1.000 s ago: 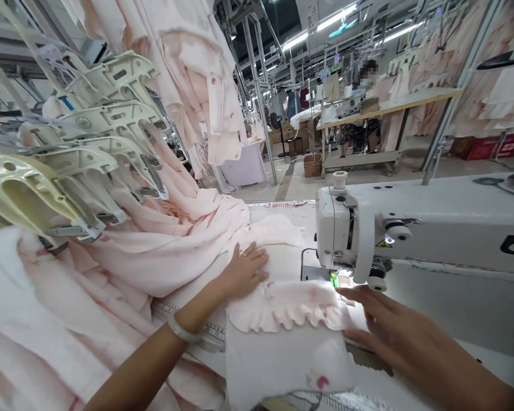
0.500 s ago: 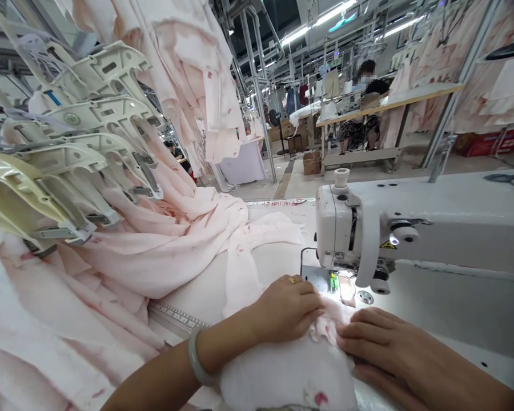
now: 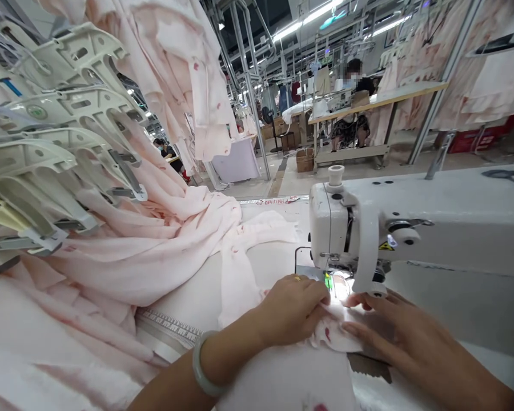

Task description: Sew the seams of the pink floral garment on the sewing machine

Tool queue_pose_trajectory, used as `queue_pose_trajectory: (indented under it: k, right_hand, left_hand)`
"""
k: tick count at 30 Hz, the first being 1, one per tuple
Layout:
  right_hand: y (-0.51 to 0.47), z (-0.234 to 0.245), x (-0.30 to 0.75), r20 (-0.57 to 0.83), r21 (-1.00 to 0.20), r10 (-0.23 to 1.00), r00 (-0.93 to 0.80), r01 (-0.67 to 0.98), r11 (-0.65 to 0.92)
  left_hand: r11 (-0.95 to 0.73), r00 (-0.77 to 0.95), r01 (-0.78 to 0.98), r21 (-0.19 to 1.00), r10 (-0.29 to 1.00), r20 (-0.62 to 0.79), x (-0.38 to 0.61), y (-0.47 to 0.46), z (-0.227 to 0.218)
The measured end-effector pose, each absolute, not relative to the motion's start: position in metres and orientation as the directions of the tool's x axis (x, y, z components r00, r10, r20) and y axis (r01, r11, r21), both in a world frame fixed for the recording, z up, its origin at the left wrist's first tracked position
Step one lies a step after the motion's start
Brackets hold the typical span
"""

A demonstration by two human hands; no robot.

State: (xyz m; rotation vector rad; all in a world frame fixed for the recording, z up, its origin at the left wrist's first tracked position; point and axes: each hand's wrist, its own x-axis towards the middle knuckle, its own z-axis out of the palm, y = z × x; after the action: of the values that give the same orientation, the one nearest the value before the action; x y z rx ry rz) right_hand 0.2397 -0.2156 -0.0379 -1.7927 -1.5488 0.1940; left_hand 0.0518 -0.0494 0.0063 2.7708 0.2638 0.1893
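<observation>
From where I'm standing, two bare hands are working at the white counter (image 3: 274, 257), at the lower centre of the frame. The ruffled pale pink fabric piece (image 3: 338, 337) is lying just in front of the lit needle area of the industrial sewing machine (image 3: 332, 222). The left hand (image 3: 293, 308) is curling its fingers down and seemingly pinching the cloth's near edge; the right hand (image 3: 398, 325) is spreading thumb and forefinger over its other end, and I cannot tell whether it is gripping. Fingertips are resting very near the needle area, so a slip there could mean a pricked finger. The frill is bunching between the hands, so a fold could be getting caught if the layers aren't held flat. The curved pale pink strip (image 3: 235, 268) is lying close behind the left wrist and could be getting dragged along. Counting up, I'm seeing one machine, one ruffled piece, one curved strip, one bracelet (image 3: 205, 365), one ring (image 3: 297, 278), one measuring tape (image 3: 171, 325) along the counter, at least four plastic hanger clamps (image 3: 68, 105) at upper left, and two other people (image 3: 366, 84) sitting farther off.
</observation>
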Motion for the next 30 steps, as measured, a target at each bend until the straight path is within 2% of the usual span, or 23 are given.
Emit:
queue_pose_trajectory:
  k: [2, 5, 9, 11, 13, 18, 24, 30]
  right_hand:
    - [-0.213, -0.042, 0.24, 0.255, -0.656, 0.931, 0.26, 0.754, -0.031]
    - [-0.211, -0.046, 0.235, 0.179, -0.733, 0.963, 0.203, 0.68, -0.007]
    - [-0.21, -0.049, 0.23, 0.102, -0.819, 0.978, 0.182, 0.573, -0.021]
    - [-0.21, -0.05, 0.23, 0.074, -0.842, 0.98, 0.185, 0.538, -0.038]
    - [-0.21, -0.05, 0.229, 0.064, -0.837, 0.982, 0.178, 0.545, -0.045]
    - [-0.211, -0.046, 0.226, 0.079, -0.786, 0.982, 0.171, 0.616, -0.044]
    - [-0.214, -0.041, 0.232, 0.182, -0.807, 0.952, 0.247, 0.59, 0.001]
    - [-0.208, -0.046, 0.232, 0.081, -0.868, 0.973, 0.215, 0.495, -0.037]
  left_hand:
    - [-0.918, 0.977, 0.135, 0.373, 0.186, 0.104, 0.049, -0.052, 0.006]
    - [-0.86, 0.976, 0.114, 0.498, 0.19, 0.105, 0.048, -0.054, 0.006]
    - [-0.633, 0.95, 0.17, 0.755, 0.31, 0.046, 0.046, -0.055, 0.009]
    - [-0.514, 0.93, 0.223, 0.828, 0.367, -0.022, 0.044, -0.053, 0.012]
    - [-0.477, 0.929, 0.233, 0.848, 0.366, -0.049, 0.043, -0.049, 0.014]
    - [-0.474, 0.962, 0.137, 0.87, 0.271, -0.004, 0.042, -0.042, 0.018]
    - [-0.442, 0.966, 0.141, 0.886, 0.257, -0.026, 0.046, -0.049, 0.017]
    - [-0.473, 0.952, 0.239, 0.848, 0.285, -0.109, 0.047, -0.051, 0.019]
